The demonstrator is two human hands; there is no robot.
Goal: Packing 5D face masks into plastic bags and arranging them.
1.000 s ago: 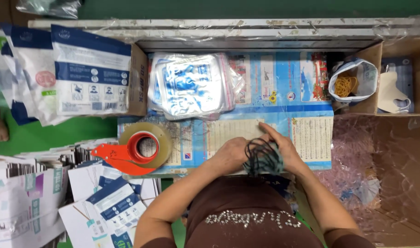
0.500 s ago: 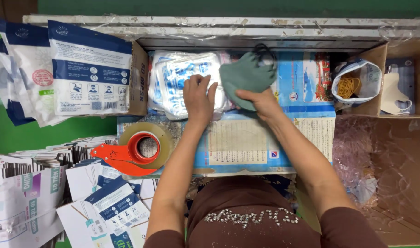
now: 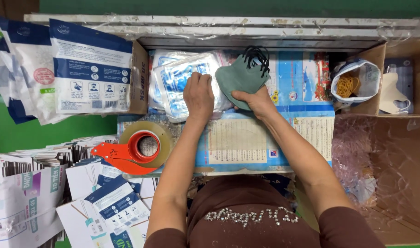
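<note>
Moved: left hand (image 3: pixel 198 94) slid down onto clear plastic pouches (image 3: pixel 180 85), fingers curled on them.
Right hand (image 3: pixel 256 102): pinching soft green fabric masks (image 3: pixel 240 78); light, floppy, probably best gripped at the folded edge.

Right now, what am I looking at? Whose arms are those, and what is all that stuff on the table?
There is no machine here. A person wears a camera on their head, so the one picture looks straight down at their own two arms. The right hand holds a small stack of grey-green face masks with black ear loops. The left hand rests on a pile of clear plastic packets with blue print. Below the hands lies a blue and white printed sheet covering the work surface. To the left sits a red tape dispenser with a roll of tape, beside stacks of flat printed packages. To the right, a small bag holds yellow rubber bands, next to a cardboard box lined with crinkled plastic.
</note>
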